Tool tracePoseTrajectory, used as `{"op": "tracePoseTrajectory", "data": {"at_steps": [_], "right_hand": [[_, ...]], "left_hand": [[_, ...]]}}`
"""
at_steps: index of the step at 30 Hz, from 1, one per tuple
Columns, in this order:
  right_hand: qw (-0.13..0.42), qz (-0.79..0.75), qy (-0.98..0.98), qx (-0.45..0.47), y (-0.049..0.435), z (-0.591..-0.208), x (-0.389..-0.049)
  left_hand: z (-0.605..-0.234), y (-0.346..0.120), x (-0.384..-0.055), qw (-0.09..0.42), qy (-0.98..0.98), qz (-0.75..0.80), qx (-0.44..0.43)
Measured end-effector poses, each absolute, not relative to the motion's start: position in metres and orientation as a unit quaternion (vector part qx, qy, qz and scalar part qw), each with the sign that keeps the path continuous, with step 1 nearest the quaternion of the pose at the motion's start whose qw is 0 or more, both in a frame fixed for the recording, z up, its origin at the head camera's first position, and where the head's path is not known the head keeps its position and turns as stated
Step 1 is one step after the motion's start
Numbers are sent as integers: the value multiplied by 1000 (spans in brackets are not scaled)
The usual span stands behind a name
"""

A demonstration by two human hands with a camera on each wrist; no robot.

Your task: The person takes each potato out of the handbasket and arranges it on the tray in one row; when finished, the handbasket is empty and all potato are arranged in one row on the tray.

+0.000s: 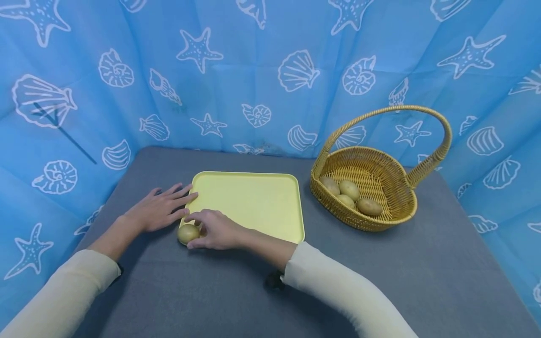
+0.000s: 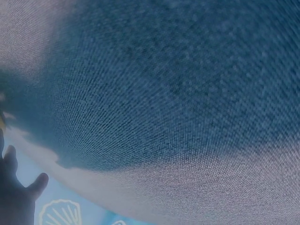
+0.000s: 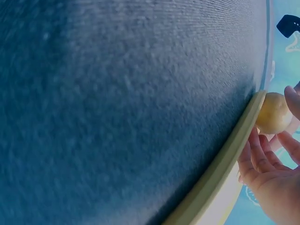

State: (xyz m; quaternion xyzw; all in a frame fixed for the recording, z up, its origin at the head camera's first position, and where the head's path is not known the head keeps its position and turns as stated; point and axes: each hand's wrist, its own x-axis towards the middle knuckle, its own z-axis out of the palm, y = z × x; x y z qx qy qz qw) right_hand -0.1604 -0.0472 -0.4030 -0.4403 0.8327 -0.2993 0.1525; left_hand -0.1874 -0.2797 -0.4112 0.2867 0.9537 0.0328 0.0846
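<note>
A yellow rectangular tray [image 1: 249,202] lies on the grey cloth. A round, light brown potato [image 1: 188,234] sits at its near left corner. My right hand [image 1: 220,230] reaches across from the right, thumb and fingers curved round the potato. In the right wrist view, the potato [image 3: 273,113] shows between thumb and fingers, by the tray's rim [image 3: 225,173]. My left hand [image 1: 158,209] lies palm down with fingers spread, fingertips over the tray's left edge. Only part of the left hand [image 2: 16,187] shows in the left wrist view, dark and at the lower left.
To the right of the tray stands a wicker basket [image 1: 405,188] with a tall arched handle. Several potatoes [image 1: 349,189] lie in its left part. Behind the table hangs a blue curtain [image 1: 253,61] printed with white shells and starfish.
</note>
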Motion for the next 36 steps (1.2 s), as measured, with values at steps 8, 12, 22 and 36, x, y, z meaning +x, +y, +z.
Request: {"op": "tracePoseTrajectory", "data": {"at_steps": [8,12,22,36], "right_hand": [[196,-322,823,-426,-16,-379,-162],[199,-321,822,-426,19,-362,-163],[156,-297,864,-375,144,-312,-171],[213,-324,882,-268,299,-289,-191]], "left_hand": [[-413,-278,-190,75,953,41,290],[-412,-278,-191,84,953,32,290],[-411,-279,-190,95,951,36,291],[-411,-279,-189,100,951,35,292]]}}
